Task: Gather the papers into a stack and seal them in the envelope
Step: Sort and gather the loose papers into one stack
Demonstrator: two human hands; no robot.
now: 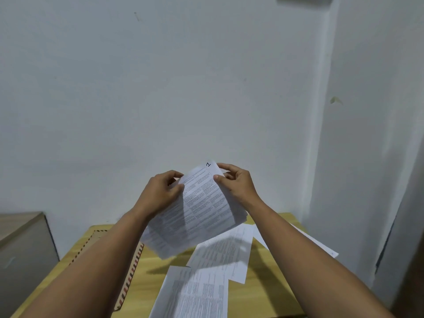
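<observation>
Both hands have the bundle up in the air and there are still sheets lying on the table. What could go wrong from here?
1. The held stack is fanned and uneven, and the left hand and right hand grip only its top edge, so lower sheets may slip out.
2. Loose sheets on the table could be left behind; one lies half hidden by the right arm.
3. The envelope sits under the left forearm and could get nudged or creased.

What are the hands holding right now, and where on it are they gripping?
Both hands hold a stack of papers up above the table. The left hand pinches its upper left edge, the right hand its upper right edge near the top corner.
</observation>
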